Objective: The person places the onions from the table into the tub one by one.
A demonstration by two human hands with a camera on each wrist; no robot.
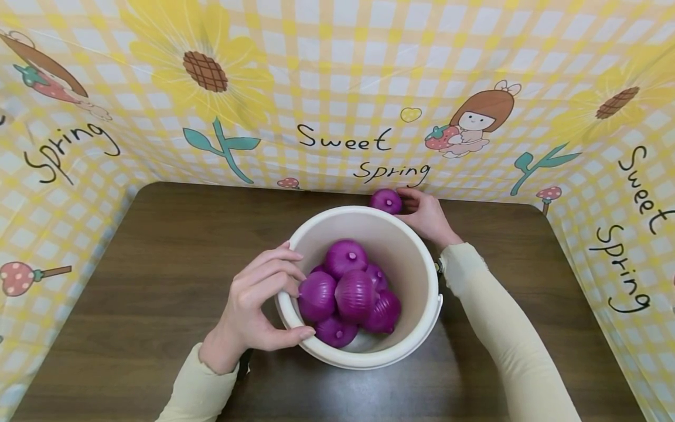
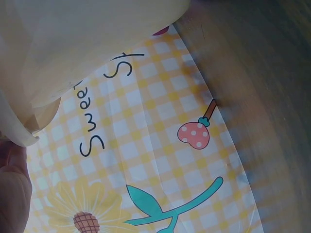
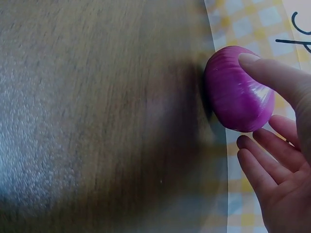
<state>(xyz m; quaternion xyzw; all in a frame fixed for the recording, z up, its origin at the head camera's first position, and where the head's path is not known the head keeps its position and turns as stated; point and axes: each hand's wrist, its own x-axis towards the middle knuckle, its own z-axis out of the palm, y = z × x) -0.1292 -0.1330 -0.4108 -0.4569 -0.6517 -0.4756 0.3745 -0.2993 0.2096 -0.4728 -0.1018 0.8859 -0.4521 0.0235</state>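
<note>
A white bucket stands on the table with several purple onions inside. My left hand grips the bucket's left rim, its fingers over the edge and its thumb at the near side. Beyond the bucket's far rim, another purple onion lies near the back edge of the table. My right hand holds this onion from the right. In the right wrist view the thumb lies on the onion, and the fingers are below it. The bucket's wall fills the upper left of the left wrist view.
The dark wooden table ends at the back against a yellow checked cloth printed with flowers and words. The same cloth rises along the left and right sides. The bucket's handle hangs on its right side.
</note>
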